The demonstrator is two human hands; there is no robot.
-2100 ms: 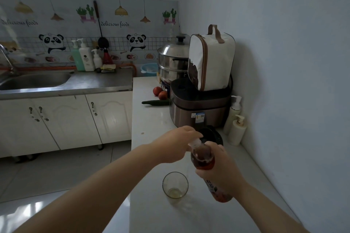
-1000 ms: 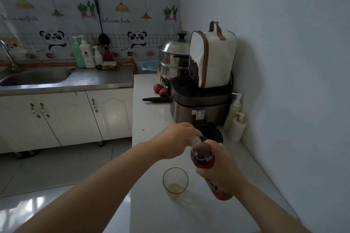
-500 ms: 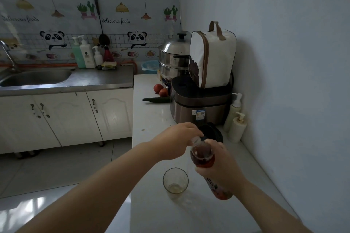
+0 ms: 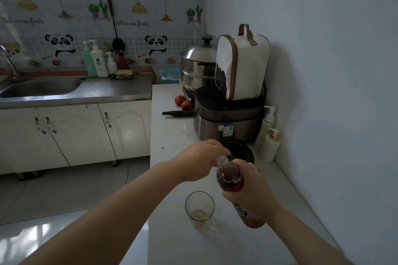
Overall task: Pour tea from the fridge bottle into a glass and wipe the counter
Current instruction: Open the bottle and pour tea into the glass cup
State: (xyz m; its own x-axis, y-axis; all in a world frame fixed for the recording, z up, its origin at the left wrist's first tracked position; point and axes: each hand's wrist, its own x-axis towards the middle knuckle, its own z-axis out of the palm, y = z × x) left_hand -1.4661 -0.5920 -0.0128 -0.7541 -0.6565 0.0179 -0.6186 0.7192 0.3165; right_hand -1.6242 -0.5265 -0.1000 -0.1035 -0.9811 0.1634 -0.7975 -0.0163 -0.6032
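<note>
Cap coming off — no tea poured yet.

Left of the bottle [image 4: 231, 178], the glass [image 4: 199, 205] stood almost empty; the left hand [image 4: 199, 159] pinched the cap, the right hand [image 4: 253, 191] clamped the tilted bottle, label unreadable. Pouring and wiping remained — backsplash read "delicious foods".

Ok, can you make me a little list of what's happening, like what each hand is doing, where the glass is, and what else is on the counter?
left hand: fingers at the top of the tea bottle, at its cap
right hand: wrapped around the tea bottle, holding it tilted
tea: dark brown, in the bottle
glass: upright on the white counter, beside the bottle, only a little pale liquid in the bottom
pouring: not yet begun
also on counter: rice cooker, cucumber, two pump bottles
</note>
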